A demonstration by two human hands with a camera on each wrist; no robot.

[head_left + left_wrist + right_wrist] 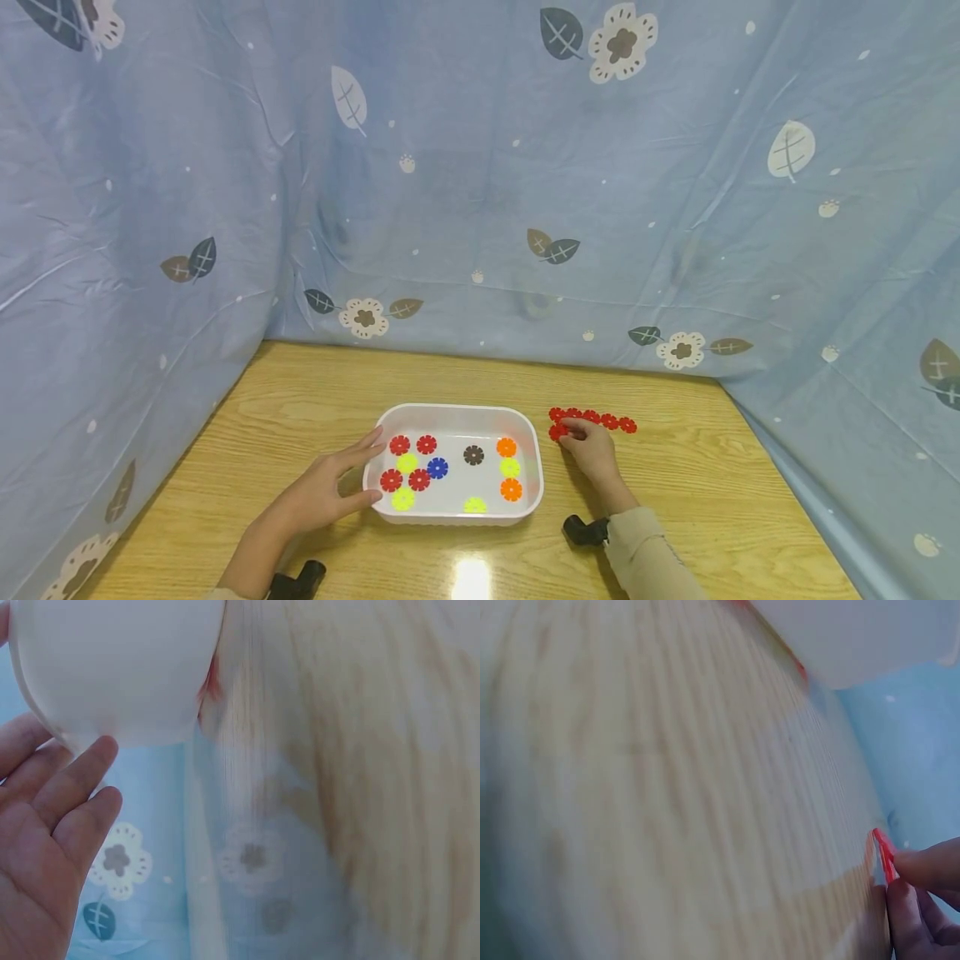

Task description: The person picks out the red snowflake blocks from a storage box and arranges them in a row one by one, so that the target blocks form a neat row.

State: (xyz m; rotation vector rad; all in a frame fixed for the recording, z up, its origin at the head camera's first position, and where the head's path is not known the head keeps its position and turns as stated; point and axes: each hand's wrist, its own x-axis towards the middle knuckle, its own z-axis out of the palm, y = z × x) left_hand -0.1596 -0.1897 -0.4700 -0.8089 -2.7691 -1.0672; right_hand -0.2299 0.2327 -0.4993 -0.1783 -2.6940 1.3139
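Wood-grain counter (337, 383), white rectangular plastic tray (457, 518) mid-counter. My hands: left (322, 492) spread wide, thumb and fingers at the tray's left edge; right (596, 454) pinched nearly closed on a disc. Row of five red notched plastic discs (609, 422) toward counter's far right corner. Pinched red notched plastic disc (557, 432): near side of row's left end.

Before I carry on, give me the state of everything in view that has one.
White tray: upright, uncovered, partly filled
Pieces in tray: mixed colours, lying on its floor
Row of red pieces: out of the tray, on the table
Held red piece: pinched
Right hand: pinching that piece
Left hand: touching the tray's left side
Curtain: hanging, wrinkled
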